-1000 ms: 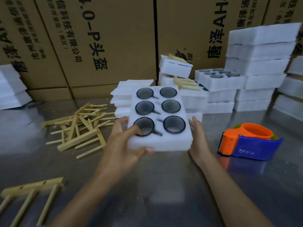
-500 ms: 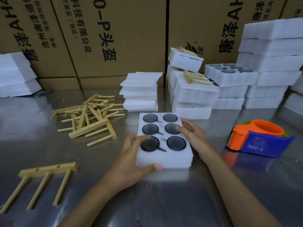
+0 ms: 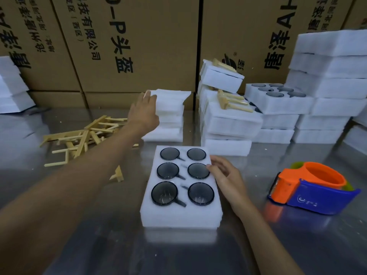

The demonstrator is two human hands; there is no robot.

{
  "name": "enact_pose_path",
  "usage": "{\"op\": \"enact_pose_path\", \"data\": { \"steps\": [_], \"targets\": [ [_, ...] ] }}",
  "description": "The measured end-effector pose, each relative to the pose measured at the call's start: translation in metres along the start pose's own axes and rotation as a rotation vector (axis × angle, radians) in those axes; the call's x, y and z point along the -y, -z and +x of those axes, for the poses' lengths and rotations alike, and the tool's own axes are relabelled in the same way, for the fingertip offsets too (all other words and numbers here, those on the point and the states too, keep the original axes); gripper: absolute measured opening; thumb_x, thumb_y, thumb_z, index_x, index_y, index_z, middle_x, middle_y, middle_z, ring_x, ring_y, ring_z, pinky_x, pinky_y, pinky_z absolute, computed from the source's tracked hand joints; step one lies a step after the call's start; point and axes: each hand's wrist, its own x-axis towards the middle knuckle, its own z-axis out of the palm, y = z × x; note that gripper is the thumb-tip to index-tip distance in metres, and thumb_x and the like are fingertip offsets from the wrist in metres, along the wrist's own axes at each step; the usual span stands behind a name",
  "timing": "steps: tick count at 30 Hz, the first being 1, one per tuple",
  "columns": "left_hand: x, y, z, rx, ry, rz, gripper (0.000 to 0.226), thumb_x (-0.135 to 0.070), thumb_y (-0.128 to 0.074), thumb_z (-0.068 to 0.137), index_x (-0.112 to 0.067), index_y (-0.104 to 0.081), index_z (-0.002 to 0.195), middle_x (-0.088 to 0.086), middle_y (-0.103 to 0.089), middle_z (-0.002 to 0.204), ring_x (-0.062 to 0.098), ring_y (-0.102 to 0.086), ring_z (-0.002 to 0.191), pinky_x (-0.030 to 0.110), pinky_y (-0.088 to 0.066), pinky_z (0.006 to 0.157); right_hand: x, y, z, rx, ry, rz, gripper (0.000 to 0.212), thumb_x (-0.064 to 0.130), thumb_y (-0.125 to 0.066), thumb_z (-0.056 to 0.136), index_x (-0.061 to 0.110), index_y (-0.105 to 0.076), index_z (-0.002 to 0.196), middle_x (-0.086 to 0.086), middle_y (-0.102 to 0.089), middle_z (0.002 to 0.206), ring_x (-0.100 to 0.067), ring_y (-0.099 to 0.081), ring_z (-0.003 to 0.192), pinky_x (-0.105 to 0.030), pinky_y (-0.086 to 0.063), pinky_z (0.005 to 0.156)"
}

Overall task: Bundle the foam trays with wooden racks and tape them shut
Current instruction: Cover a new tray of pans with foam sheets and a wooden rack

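A white foam tray point(image 3: 179, 216) holding several dark round glass pieces lies flat on the steel table in front of me. My right hand point(image 3: 226, 178) rests open on its right edge, fingertips touching the foam. My left hand point(image 3: 144, 112) is stretched forward to a stack of thin white foam sheets point(image 3: 170, 108), fingers at the left edge of the top sheet; whether it grips the sheet I cannot tell. A loose pile of wooden racks point(image 3: 85, 135) lies to the left under my forearm. An orange and blue tape dispenser point(image 3: 311, 185) sits at the right.
Bundled foam trays with wooden racks on top point(image 3: 230, 116) are stacked behind the tray. Taller foam stacks point(image 3: 333, 80) stand at the right, another foam stack point(image 3: 12, 90) at the far left. Brown cardboard cartons point(image 3: 129, 46) wall off the back.
The tray was set down flat on the table. My left hand left the tray and reached forward to the foam sheet stack. My right hand stays on the tray's right edge.
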Motion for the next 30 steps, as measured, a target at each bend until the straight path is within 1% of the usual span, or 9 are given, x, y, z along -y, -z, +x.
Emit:
{"op": "enact_pose_path", "data": {
  "steps": [2, 4, 8, 13, 18, 21, 24, 28, 30],
  "targets": [
    [-0.002, -0.002, 0.002, -0.058, -0.012, 0.055, 0.038, 0.001, -0.046, 0.089, -0.006, -0.055, 0.125, 0.019, -0.056, 0.128, 0.038, -0.052, 0.116, 0.043, -0.044, 0.088, 0.0, 0.001, 0.002, 0.0, -0.01, 0.0, 0.024, 0.017, -0.066, 0.092, 0.022, -0.07, 0.114, 0.007, -0.073, 0.111, -0.009, -0.065, 0.11, -0.033, -0.049, 0.102],
    [-0.003, 0.001, -0.006, -0.188, -0.03, 0.083, 0.027, 0.004, -0.045, 0.087, -0.005, -0.059, 0.107, 0.014, -0.059, 0.087, 0.039, -0.057, 0.082, 0.039, -0.041, 0.063, 0.001, 0.001, 0.002, 0.003, -0.027, 0.004, 0.022, 0.018, -0.066, 0.091, 0.024, -0.07, 0.112, 0.007, -0.073, 0.109, -0.009, -0.066, 0.108, -0.035, -0.05, 0.101],
    [-0.008, 0.02, -0.044, -0.37, -0.197, 0.113, 0.04, -0.006, -0.048, 0.095, -0.007, -0.056, 0.133, 0.016, -0.066, 0.109, 0.039, -0.059, 0.089, 0.04, -0.041, 0.067, 0.001, 0.004, 0.003, -0.005, -0.047, 0.045, 0.018, 0.02, -0.064, 0.092, 0.025, -0.073, 0.107, 0.009, -0.075, 0.1, -0.005, -0.069, 0.097, -0.026, -0.053, 0.087],
    [-0.027, 0.041, -0.141, -0.409, -0.436, 0.072, 0.037, -0.015, -0.061, 0.089, -0.009, -0.064, 0.125, 0.011, -0.061, 0.104, 0.03, -0.057, 0.083, 0.036, -0.046, 0.052, 0.001, 0.004, 0.003, -0.013, -0.076, 0.089, 0.016, 0.025, -0.061, 0.093, 0.026, -0.076, 0.1, 0.009, -0.076, 0.095, -0.006, -0.071, 0.09, -0.016, -0.052, 0.073],
    [-0.04, 0.037, -0.222, -0.088, -0.467, -0.101, 0.041, -0.037, -0.057, 0.09, -0.022, -0.063, 0.128, -0.006, -0.05, 0.108, 0.011, -0.051, 0.089, 0.024, -0.044, 0.069, 0.003, 0.006, 0.004, -0.033, -0.144, 0.189, 0.031, 0.036, -0.052, 0.091, 0.022, -0.079, 0.096, 0.001, -0.076, 0.106, -0.014, -0.069, 0.105, -0.034, -0.052, 0.094],
    [-0.048, 0.029, -0.239, 0.028, -0.377, -0.179, 0.046, -0.048, -0.047, 0.096, -0.032, -0.052, 0.14, -0.013, -0.042, 0.117, 0.006, -0.042, 0.103, 0.02, -0.03, 0.084, 0.006, 0.007, 0.007, -0.045, -0.188, 0.256, 0.03, 0.038, -0.053, 0.095, 0.018, -0.076, 0.098, -0.003, -0.074, 0.112, -0.016, -0.068, 0.106, -0.036, -0.05, 0.098],
    [-0.049, 0.023, -0.245, 0.025, -0.319, -0.215, 0.048, -0.053, -0.036, 0.098, -0.039, -0.043, 0.144, -0.02, -0.033, 0.122, 0.002, -0.032, 0.114, 0.019, -0.021, 0.093, 0.01, 0.009, 0.003, -0.035, -0.214, 0.277, 0.035, 0.049, -0.065, 0.079, 0.025, -0.073, 0.104, 0.002, -0.073, 0.115, -0.012, -0.067, 0.107, -0.035, -0.048, 0.101],
    [-0.043, 0.025, -0.251, 0.076, -0.334, -0.305, 0.053, -0.06, -0.036, 0.094, -0.042, -0.044, 0.143, -0.026, -0.03, 0.118, -0.001, -0.032, 0.112, 0.025, -0.031, 0.099, 0.011, 0.01, -0.005, 0.014, -0.166, 0.237, 0.055, 0.056, -0.071, 0.073, 0.029, -0.069, 0.12, 0.005, -0.071, 0.118, -0.014, -0.065, 0.113, -0.041, -0.045, 0.106],
    [-0.035, 0.026, -0.248, 0.061, -0.349, -0.405, 0.057, -0.063, -0.037, 0.09, -0.044, -0.039, 0.144, -0.031, -0.036, 0.118, -0.004, -0.036, 0.115, 0.029, -0.034, 0.1, 0.01, 0.01, -0.007, 0.055, -0.127, 0.213, 0.049, 0.05, -0.076, 0.074, 0.036, -0.067, 0.12, 0.01, -0.071, 0.119, -0.01, -0.066, 0.11, -0.032, -0.05, 0.098]
  ]
}}
